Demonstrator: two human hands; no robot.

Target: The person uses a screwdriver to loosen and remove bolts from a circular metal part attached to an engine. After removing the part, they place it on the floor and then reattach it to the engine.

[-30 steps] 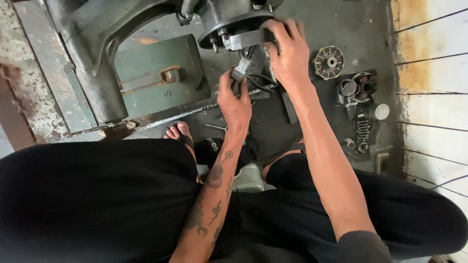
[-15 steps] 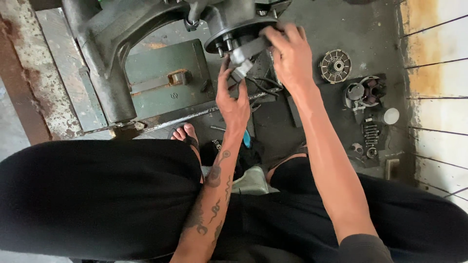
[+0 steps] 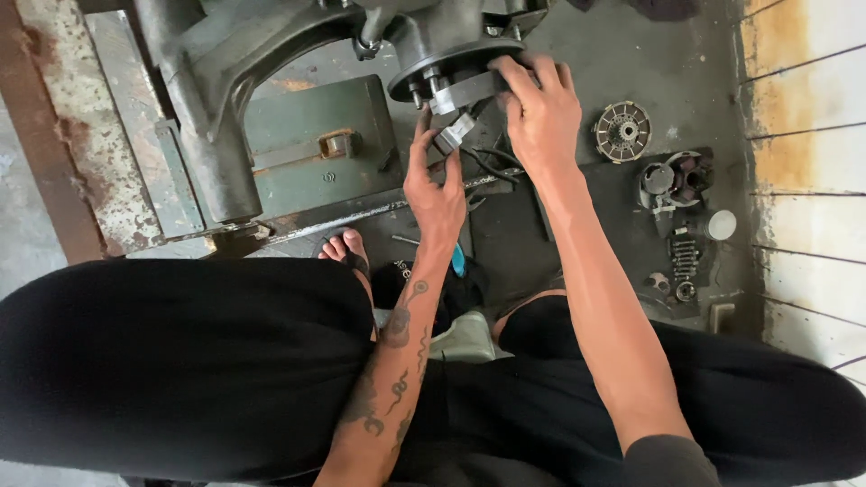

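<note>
From the head view, the left hand (image 3: 435, 185) pinches a small grey metal connector block (image 3: 454, 132) between thumb and fingers, just under the round dark metal machine housing (image 3: 442, 54), while the right hand (image 3: 541, 113) is clenched over a dark flat metal bracket (image 3: 469, 90) pressed against that housing's rim. The block is small and held only at the fingertips, so I judge it could slip and drop among the black cables (image 3: 492, 164) below; the bracket might shift if the right-hand grip eases, and fingers near the protruding studs could get nicked. A bare foot in a sandal (image 3: 347, 251) sits directly beneath, exposed to anything falling. The surface is a stained grey concrete floor (image 3: 577, 36), with a green metal base plate (image 3: 311, 149) at its left, a rusty beam along the left edge, a round slotted metal disc (image 3: 622, 132) and a cluster of small engine parts on a dark mat (image 3: 672, 225) toward the right, beside a white tiled wall (image 3: 807, 180).
</note>
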